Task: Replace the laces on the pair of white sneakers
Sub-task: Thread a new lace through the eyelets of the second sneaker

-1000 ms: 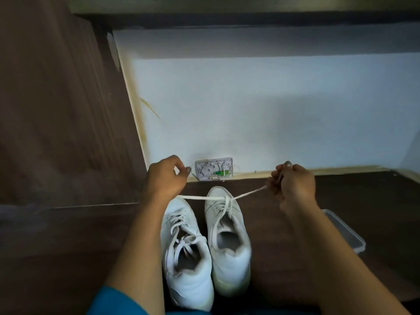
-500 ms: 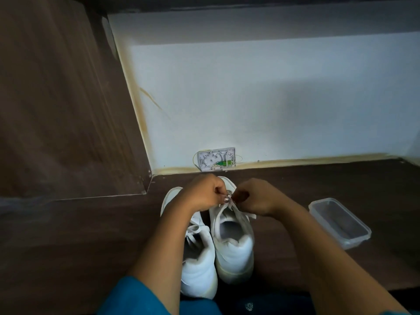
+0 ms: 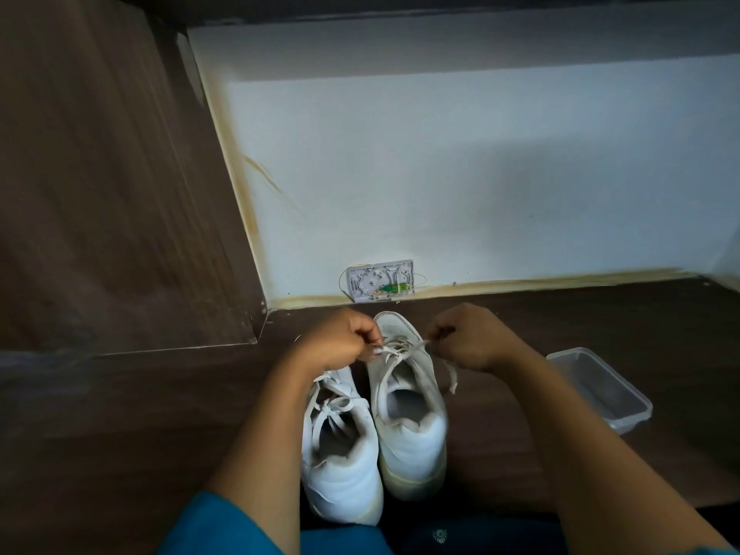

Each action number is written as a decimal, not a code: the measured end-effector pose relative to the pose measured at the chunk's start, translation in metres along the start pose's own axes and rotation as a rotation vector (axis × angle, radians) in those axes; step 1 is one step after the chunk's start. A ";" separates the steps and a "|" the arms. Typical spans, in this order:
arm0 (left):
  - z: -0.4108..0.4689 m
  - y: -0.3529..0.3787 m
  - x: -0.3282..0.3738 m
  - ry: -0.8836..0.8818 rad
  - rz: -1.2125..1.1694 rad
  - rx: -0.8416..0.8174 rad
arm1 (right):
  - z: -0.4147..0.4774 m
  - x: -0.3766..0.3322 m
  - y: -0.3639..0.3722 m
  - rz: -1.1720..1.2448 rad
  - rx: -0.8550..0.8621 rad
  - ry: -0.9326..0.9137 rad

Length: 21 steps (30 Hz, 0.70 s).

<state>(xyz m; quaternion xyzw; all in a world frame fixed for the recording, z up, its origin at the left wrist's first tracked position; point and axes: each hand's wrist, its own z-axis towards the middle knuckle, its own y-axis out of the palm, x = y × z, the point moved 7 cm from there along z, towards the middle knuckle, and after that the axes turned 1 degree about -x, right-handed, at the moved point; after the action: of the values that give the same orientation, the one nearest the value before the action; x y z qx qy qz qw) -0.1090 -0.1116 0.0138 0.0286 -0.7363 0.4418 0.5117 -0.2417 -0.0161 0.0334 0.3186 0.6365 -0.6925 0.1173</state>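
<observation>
Two white sneakers stand side by side on the dark wooden floor, toes towards the wall. The left sneaker [image 3: 340,446] is laced and partly hidden under my left forearm. Over the right sneaker [image 3: 408,430], near its toe end, my left hand [image 3: 340,342] pinches one end of the white lace [image 3: 400,348]. My right hand [image 3: 472,338] pinches the other end just to the right, and a loose tail hangs down beside the shoe.
A clear plastic container [image 3: 600,388] lies on the floor to the right. A white wall plate with wiring [image 3: 380,280] sits low on the wall behind the shoes. A dark wooden panel [image 3: 100,174] stands on the left.
My hands came in from a wide sideways pull on the lace and now hold its ends close together over the right sneaker's front eyelets. The camera dipped a little.
</observation>
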 end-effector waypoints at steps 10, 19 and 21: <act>0.005 0.026 0.007 -0.122 -1.018 0.007 | 0.000 0.005 0.045 1.341 -0.043 0.395; 0.000 0.019 0.005 -0.017 -0.965 0.031 | 0.008 -0.004 0.046 1.229 -0.017 0.191; 0.001 0.021 0.009 0.008 -0.954 0.045 | 0.008 -0.002 0.045 1.211 0.033 0.183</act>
<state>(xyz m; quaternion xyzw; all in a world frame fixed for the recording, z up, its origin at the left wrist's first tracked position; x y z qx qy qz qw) -0.1245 -0.0961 0.0075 0.3727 -0.6293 0.1735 0.6596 -0.2163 -0.0312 -0.0017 0.6835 0.3390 -0.4827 0.4299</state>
